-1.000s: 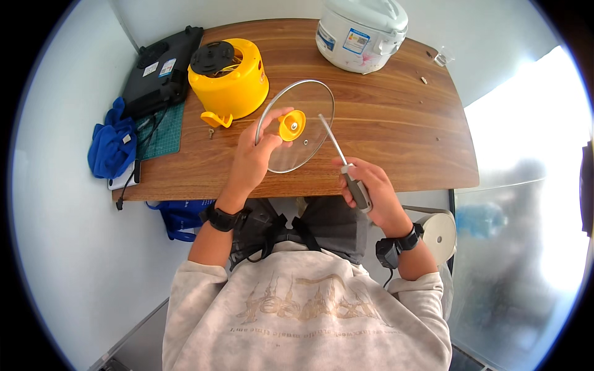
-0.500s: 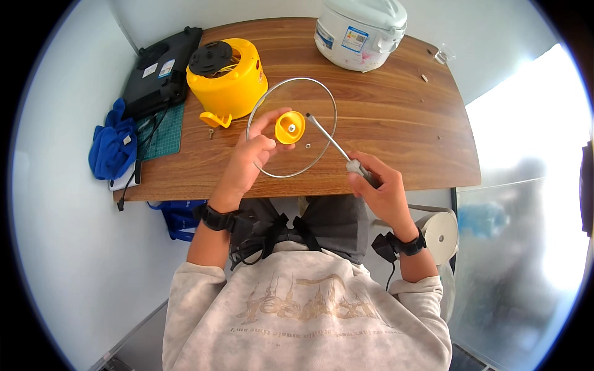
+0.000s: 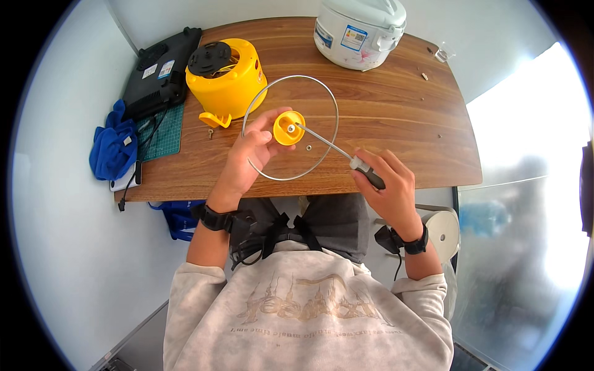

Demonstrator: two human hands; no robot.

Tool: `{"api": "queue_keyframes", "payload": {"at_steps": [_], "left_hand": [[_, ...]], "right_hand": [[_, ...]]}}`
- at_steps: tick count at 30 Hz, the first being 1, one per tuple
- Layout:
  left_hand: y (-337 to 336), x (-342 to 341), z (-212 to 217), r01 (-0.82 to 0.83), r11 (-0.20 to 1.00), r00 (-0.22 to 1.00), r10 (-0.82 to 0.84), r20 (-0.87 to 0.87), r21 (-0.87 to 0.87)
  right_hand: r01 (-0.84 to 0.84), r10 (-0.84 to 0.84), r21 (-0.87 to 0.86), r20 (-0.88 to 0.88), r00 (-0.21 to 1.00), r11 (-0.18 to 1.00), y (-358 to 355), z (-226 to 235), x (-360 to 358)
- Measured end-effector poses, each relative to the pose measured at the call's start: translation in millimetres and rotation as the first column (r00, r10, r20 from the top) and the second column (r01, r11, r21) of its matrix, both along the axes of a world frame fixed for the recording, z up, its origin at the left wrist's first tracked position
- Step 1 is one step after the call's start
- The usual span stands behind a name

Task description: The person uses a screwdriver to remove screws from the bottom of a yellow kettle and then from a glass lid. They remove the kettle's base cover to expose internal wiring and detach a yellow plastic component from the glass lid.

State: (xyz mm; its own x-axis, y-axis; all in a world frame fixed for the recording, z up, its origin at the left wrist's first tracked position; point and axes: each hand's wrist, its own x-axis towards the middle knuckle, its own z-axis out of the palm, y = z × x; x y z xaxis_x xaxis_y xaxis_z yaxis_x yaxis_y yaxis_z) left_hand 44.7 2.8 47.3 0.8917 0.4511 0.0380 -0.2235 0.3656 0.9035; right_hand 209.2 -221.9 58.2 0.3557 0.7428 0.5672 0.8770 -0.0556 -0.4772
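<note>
A round glass lid [image 3: 317, 105] with a metal rim is held above the near part of the table by my left hand [image 3: 249, 151]. Its yellow knob [image 3: 279, 137] faces up, with a screw or nut showing in its hollow middle; my left fingers close around the knob and lid from the left. My right hand [image 3: 391, 185] grips a screwdriver [image 3: 371, 175] by its grey handle. The shaft points up and left, and its tip is at the knob's hollow, by the fastener. Whether the tip touches the fastener I cannot tell. A small nut [image 3: 309, 148] shows below the knob.
A yellow pot-shaped appliance body [image 3: 226, 93] with a black disc on it stands behind my left hand. Left of it are a black appliance [image 3: 162, 71], a green cutting mat [image 3: 168, 133] and a blue cloth [image 3: 112, 151]. A white rice cooker [image 3: 359, 38] stands at the back.
The screwdriver tip has moved left and slightly down, from beside the knob into its hollow. My right hand has shifted a little right, and the lid has tilted slightly.
</note>
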Motion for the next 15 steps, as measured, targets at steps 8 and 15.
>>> {"api": "queue_keyframes", "payload": {"at_steps": [8,15], "left_hand": [[0.7,-0.2,0.2,0.016,1.000,0.999,-0.016,0.037,-0.010],[0.3,-0.5,1.7,0.011,1.000,0.999,-0.011,0.041,-0.017]], "right_hand": [[-0.030,0.033,-0.036,0.072,0.997,0.999,-4.7,3.0,-3.5],[-0.040,0.040,-0.005,0.019,0.999,0.999,-4.1,1.3,-3.1]]}}
